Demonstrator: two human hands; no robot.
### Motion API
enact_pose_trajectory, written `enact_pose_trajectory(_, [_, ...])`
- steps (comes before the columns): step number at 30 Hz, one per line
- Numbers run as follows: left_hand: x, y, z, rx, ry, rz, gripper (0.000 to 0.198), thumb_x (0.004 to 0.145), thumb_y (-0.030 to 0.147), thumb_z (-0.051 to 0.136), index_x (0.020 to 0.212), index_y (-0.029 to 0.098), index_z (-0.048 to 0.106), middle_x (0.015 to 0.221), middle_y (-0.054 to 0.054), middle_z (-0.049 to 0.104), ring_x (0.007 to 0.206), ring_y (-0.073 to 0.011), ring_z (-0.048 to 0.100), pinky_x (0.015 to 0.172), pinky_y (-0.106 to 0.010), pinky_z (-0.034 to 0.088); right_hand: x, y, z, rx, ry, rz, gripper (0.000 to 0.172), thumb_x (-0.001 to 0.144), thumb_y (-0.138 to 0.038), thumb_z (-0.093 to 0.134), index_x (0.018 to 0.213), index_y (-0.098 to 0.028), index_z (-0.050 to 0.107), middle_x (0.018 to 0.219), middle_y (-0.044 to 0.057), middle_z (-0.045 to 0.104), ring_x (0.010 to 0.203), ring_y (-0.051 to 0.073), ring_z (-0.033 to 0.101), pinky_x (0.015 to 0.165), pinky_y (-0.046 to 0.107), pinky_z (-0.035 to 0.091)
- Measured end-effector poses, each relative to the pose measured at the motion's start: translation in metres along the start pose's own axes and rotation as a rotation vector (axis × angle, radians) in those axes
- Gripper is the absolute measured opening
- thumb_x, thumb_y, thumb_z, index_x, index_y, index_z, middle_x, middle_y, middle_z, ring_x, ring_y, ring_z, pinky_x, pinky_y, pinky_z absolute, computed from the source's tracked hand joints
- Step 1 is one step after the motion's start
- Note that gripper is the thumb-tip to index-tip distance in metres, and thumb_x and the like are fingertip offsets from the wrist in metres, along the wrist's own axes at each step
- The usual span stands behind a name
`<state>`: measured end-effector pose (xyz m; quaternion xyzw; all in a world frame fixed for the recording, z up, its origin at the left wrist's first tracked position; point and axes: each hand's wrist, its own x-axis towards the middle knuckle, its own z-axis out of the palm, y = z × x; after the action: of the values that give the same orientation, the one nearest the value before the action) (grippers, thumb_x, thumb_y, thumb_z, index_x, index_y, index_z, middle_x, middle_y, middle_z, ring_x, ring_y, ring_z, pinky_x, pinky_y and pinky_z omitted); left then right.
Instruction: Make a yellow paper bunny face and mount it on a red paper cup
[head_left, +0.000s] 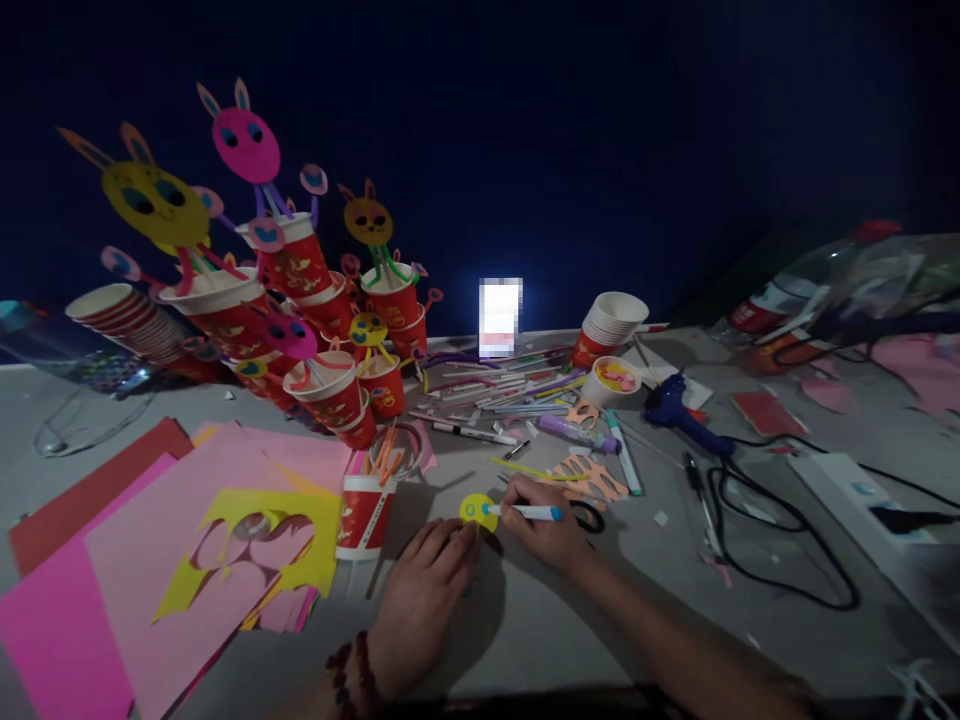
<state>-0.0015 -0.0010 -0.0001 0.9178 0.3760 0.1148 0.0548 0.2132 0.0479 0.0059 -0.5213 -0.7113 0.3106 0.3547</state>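
Observation:
My right hand (541, 518) is closed around a marker (541, 512) with a white barrel and blue end. Its tip touches a small yellow paper circle (472, 499), which bears two blue ring marks like eyes. My left hand (431, 570) lies palm down, fingers extended, fingertips at the circle's near edge. A beaded bracelet (365, 672) is on that wrist. Just beyond my right wrist are black scissor handles (589, 516), partly hidden. Left of my left hand stands a red and white paper cup (364, 520) with orange-handled scissors (387, 457) in it.
Paper-cup figures with animal faces (246, 146) crowd the back left. Coloured paper sheets (161, 560) lie at left. Several pens (495, 390), a cup stack (611, 320), a blue glue gun (679, 412) and its black cable (787, 598) occupy the back and right. A bright blurred screen (500, 315) stands behind.

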Motion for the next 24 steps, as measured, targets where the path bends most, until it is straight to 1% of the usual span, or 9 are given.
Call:
enact_pose_trajectory(6, [0.0005,0.0006,0.0007,-0.02,0.007,-0.013,0.039,0.09,0.031,0.064,0.127,0.02,0.058,0.134,-0.002,0.06,0.121,-0.0241,0.051,0.105,-0.039,0.041,-0.0002,-0.001,-0.0005,0.014,0.008,-0.01,0.014,0.077,-0.022,0.05,0.064,-0.021,0.049,0.058,-0.003,0.054,0.054,0.014,0.05,0.054,0.025,0.037])
enact_pose_trajectory(14, [0.0019,0.002,0.0004,-0.011,0.044,-0.011,0.036,0.091,0.03,0.063,0.125,0.019,0.06,0.131,-0.002,0.062,0.119,-0.0228,0.052,0.104,-0.038,0.042,-0.0005,-0.0015,0.0,0.017,0.026,0.002,0.014,0.077,-0.022,0.05,0.064,-0.022,0.049,0.058,-0.003,0.053,0.054,0.014,0.048,0.054,0.025,0.035])
enact_pose_trajectory(20, [0.0002,0.0012,0.001,-0.015,0.013,-0.015,0.036,0.093,0.029,0.06,0.128,0.021,0.058,0.134,-0.002,0.06,0.122,-0.0233,0.05,0.107,-0.039,0.04,-0.0002,-0.0019,-0.0007,0.034,0.016,0.015,0.013,0.077,-0.021,0.05,0.064,-0.021,0.049,0.058,-0.003,0.055,0.054,0.014,0.049,0.055,0.025,0.035])
enact_pose_trajectory(24, [0.0003,0.0016,-0.0005,-0.022,-0.007,-0.02,0.037,0.093,0.028,0.06,0.129,0.021,0.057,0.135,-0.003,0.059,0.123,-0.0233,0.049,0.108,-0.04,0.039,-0.001,-0.0008,-0.0013,0.047,0.022,0.027,0.013,0.076,-0.021,0.051,0.063,-0.021,0.049,0.057,-0.003,0.052,0.054,0.014,0.048,0.055,0.025,0.035])
